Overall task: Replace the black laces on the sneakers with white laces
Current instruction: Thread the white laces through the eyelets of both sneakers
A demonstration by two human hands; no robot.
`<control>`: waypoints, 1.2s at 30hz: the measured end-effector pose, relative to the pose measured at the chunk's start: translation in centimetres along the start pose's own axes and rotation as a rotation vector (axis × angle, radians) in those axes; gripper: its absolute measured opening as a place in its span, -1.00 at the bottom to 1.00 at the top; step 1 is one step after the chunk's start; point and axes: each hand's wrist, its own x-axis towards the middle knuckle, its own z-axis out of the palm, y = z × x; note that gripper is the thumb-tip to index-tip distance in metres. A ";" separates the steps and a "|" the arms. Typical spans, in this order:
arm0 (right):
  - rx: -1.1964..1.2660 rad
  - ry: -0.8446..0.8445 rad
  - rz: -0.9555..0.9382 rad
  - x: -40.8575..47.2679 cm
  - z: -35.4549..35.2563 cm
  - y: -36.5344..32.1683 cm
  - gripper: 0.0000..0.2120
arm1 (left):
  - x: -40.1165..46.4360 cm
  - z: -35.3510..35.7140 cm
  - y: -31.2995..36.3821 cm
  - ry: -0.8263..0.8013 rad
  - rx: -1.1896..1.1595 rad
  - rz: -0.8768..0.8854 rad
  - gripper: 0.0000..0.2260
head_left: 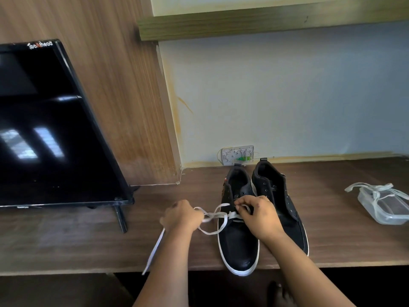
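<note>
Two black sneakers with white soles stand side by side on the wooden desk, toes toward me. The left sneaker (240, 242) has a white lace (212, 220) threaded through its lower eyelets. My left hand (182, 218) grips one end of that lace to the left of the shoe; the tail hangs past the desk edge. My right hand (257, 214) pinches the other part of the lace over the shoe's eyelets. The right sneaker (285, 209) has no lace in its eyelets.
A black television (51, 129) stands on the desk at the left. A clear plastic container (385, 209) with another white lace (371, 188) draped over it sits at the right. A wall socket plate (238, 155) is behind the shoes. The desk's front edge (88, 270) runs close to me.
</note>
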 end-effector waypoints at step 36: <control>0.111 0.004 0.179 0.1 -0.3 -0.6 -0.96 | -0.1 0.8 2.6 -0.025 -0.191 0.381 -0.85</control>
